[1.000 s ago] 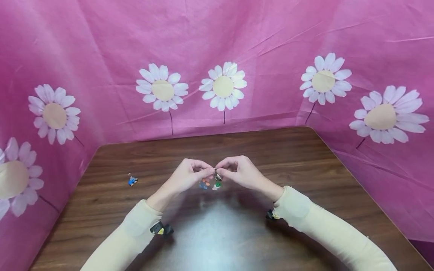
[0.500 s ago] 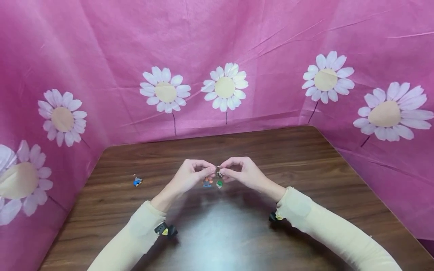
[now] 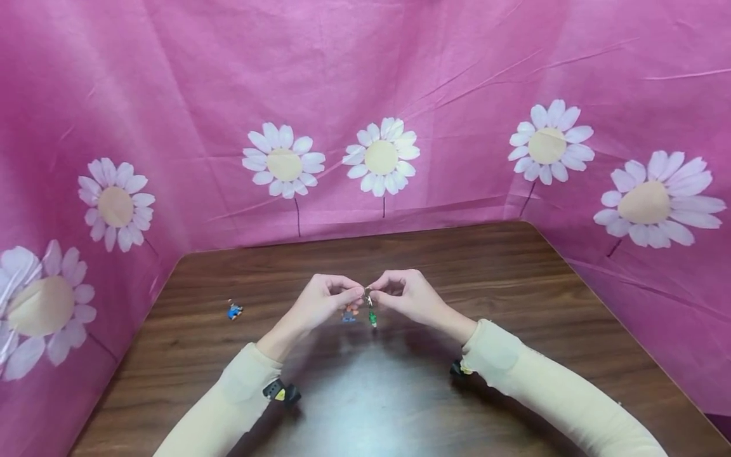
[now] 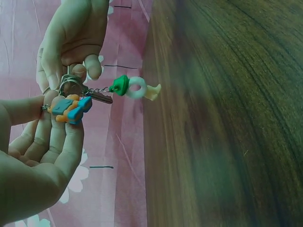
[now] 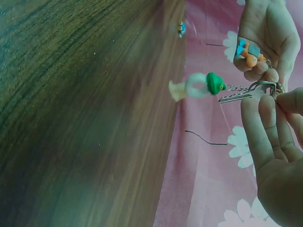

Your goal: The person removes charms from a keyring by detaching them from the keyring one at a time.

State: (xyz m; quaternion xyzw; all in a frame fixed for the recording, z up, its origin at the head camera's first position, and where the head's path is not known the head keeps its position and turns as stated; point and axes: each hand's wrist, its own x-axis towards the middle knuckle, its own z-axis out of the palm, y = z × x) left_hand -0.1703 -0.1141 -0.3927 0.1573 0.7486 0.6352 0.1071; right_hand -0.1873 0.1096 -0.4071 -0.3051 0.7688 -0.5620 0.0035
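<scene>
Green-capped charm (image 3: 373, 318) has swung lower; left hand (image 3: 314, 303) and right hand (image 3: 415, 299) pinch key ring (image 4: 72, 84), orange-and-blue figurine (image 4: 71, 109) alongside.

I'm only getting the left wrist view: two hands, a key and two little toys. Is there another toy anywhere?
Observer: Yes. The head view shows a small blue figure on the table, out to the left of the left hand.
Operator: Oh, nice! And what is the person wearing on their arms?
Observer: Long, pale cream sleeves, seen in the head view.
Operator: I can see bits of white flowers behind the hands. How many are there altogether?
Observer: The head view shows six large white daisies.
</scene>
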